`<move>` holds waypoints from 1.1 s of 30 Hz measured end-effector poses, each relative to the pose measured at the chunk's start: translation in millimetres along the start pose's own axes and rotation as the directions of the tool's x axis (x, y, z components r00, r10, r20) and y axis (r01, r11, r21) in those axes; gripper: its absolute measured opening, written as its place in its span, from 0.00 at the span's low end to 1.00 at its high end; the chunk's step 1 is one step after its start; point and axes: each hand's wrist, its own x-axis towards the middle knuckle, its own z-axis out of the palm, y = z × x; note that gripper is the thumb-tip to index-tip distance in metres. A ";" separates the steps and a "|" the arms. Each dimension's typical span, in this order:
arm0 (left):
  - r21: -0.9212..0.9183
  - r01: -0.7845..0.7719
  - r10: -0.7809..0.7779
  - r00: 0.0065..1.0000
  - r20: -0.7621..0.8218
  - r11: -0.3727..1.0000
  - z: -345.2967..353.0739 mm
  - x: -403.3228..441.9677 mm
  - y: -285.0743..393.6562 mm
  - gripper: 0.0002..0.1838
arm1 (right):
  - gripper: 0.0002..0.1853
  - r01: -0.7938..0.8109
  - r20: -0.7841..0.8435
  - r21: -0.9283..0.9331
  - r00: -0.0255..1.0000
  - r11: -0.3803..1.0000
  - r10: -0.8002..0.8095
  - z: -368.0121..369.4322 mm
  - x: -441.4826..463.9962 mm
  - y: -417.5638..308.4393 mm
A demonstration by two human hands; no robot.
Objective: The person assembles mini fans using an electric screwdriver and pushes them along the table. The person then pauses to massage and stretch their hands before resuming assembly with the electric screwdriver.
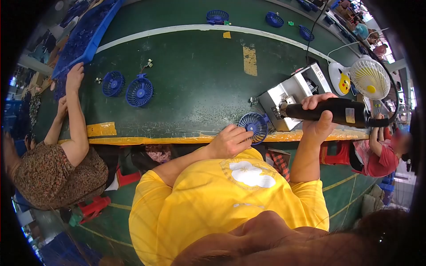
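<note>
My left hand [230, 141] is closed at the near table edge, its fingertips gripping the left rim of a round blue fan cage [254, 127]. My right hand [320, 119] is wrapped round a thick black cylindrical power tool, which looks like an electric screwdriver [344, 112]. The tool lies nearly level, its metal tip pointing left at a silver metal fixture [274, 98] just beyond the cage. Whether the tip touches the fixture, I cannot tell. A small part on a wire [254, 101] lies beside the fixture, left of it.
Two blue fan cages [139, 92] lie to the left, and several more [274, 19] along the far side. A blue bin [92, 46] stands at the left, with a co-worker's hand [75, 76] at it. At right are a white desk fan [370, 77] and a cable [394, 104].
</note>
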 end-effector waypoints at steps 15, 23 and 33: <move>0.010 0.010 -0.010 1.000 -0.018 1.000 0.8 0.8 -1.4 0.05 | 0.32 -0.279 0.251 0.198 0.941 0.940 0.226 37.2 -36.3 44.1; 0.006 0.023 -0.023 0.999 -0.022 1.000 2.2 -1.0 -1.6 0.05 | 0.26 -0.362 0.328 0.158 0.897 0.919 0.297 37.9 -40.8 58.5; 0.005 -0.001 0.000 0.997 0.074 1.000 -23.1 0.0 -19.7 0.05 | 0.30 -0.189 0.100 0.229 0.980 0.955 0.170 18.9 -33.8 41.4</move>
